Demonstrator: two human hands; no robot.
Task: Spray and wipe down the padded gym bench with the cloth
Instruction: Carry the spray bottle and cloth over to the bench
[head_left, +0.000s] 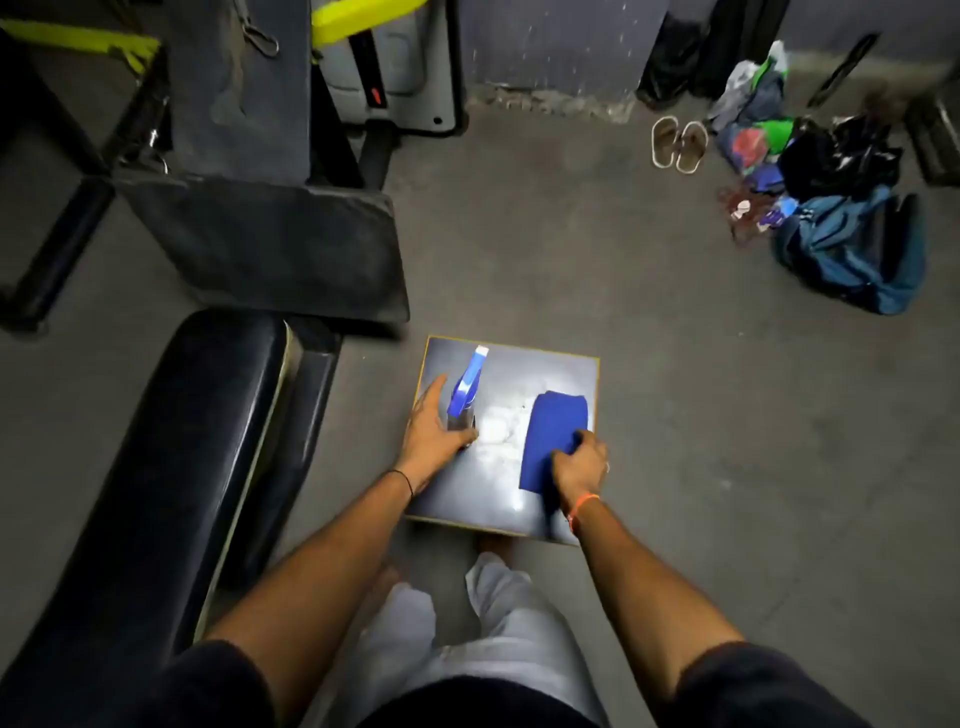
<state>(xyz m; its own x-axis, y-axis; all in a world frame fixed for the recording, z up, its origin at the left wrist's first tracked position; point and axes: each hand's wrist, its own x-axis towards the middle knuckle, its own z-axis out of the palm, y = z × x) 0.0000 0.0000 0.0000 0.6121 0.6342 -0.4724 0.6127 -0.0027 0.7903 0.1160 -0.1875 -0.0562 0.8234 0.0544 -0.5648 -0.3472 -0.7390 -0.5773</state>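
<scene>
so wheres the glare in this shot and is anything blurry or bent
Head view: glare washes out the middle of the shiny small table top, between the spray bottle and the blue cloth; the padded bench shows softer streaks of shine; the room is dim; the wide lens bows the edges, and the bags at far right look soft.
</scene>
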